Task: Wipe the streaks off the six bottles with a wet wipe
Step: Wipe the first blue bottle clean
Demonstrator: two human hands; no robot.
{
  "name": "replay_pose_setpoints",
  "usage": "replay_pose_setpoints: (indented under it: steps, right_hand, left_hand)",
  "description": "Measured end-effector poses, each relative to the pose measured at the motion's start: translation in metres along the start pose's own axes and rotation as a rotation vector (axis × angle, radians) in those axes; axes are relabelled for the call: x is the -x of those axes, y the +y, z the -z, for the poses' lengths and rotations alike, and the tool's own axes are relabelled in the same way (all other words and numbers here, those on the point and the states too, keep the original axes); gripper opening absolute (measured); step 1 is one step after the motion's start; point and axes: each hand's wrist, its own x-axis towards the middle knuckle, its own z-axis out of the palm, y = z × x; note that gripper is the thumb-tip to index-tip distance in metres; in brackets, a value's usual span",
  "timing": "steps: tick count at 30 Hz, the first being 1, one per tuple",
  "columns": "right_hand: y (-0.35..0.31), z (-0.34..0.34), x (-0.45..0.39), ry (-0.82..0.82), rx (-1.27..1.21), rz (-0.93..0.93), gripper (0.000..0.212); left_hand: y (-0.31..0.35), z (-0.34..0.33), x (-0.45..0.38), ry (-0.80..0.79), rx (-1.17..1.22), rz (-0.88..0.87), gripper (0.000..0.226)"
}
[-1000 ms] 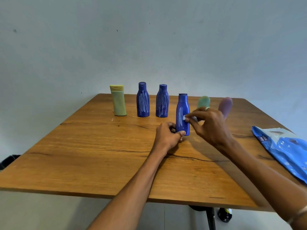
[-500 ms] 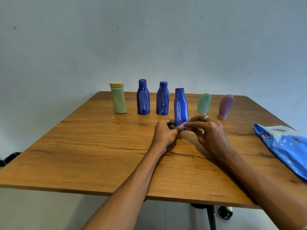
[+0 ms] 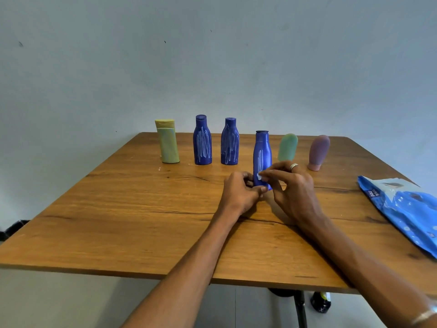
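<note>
A blue bottle (image 3: 262, 152) with white streaks stands upright near the table's middle. My left hand (image 3: 240, 194) grips its base from the left. My right hand (image 3: 292, 190) pinches a small white wet wipe (image 3: 259, 176) against the bottle's lower front. Behind stand a yellow bottle (image 3: 168, 144), two streaked blue bottles (image 3: 202, 143) (image 3: 229, 144), a green bottle (image 3: 287, 147) and a pink bottle (image 3: 318, 151) in a row.
A blue wet-wipe pack (image 3: 406, 209) lies at the wooden table's (image 3: 142, 221) right edge. A plain wall rises behind the table. A dark object (image 3: 320, 301) stands on the floor under the table's near edge.
My right hand with the wipe slid down the held bottle from its middle to near its base. My left hand kept its grip on the base.
</note>
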Motion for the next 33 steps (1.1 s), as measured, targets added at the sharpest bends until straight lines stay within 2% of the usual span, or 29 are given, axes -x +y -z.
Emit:
replay_pose_setpoints:
  steps: [6,10,13,16,20,22,26,29,33]
  right_hand:
    - [-0.003,-0.006,0.002,-0.067,0.026,0.067,0.021]
    - [0.004,0.000,-0.005,0.056,0.060,0.024,0.027]
    - [0.004,0.001,-0.005,0.104,0.003,-0.017,0.027]
    - [0.000,-0.004,0.000,0.050,-0.006,0.049,0.019]
    - [0.000,-0.009,0.001,-0.012,0.000,0.122,0.022]
    - [0.002,-0.008,-0.003,0.048,0.022,0.095,0.024]
    - [0.008,-0.004,-0.010,0.179,-0.067,-0.112,0.022]
    - [0.001,-0.005,-0.004,0.143,-0.042,-0.070,0.022]
    - [-0.013,-0.013,0.003,-0.023,0.033,0.097,0.024]
  left_hand:
    - [-0.002,0.002,0.000,0.090,0.005,-0.006,0.015]
    - [-0.002,0.001,-0.001,0.079,0.018,-0.011,0.029]
    - [-0.001,0.001,-0.001,0.089,-0.012,-0.006,0.030]
    - [-0.001,0.002,0.000,0.081,-0.024,-0.019,0.022]
    - [-0.002,0.004,0.002,0.090,-0.063,-0.052,0.016]
    - [-0.001,0.004,0.002,0.092,-0.031,-0.037,0.020]
    - [0.000,0.002,0.001,0.075,0.004,0.007,0.027]
    - [-0.001,0.003,0.001,0.079,-0.023,-0.014,0.027]
    - [-0.002,0.004,0.003,0.097,-0.044,-0.050,0.014]
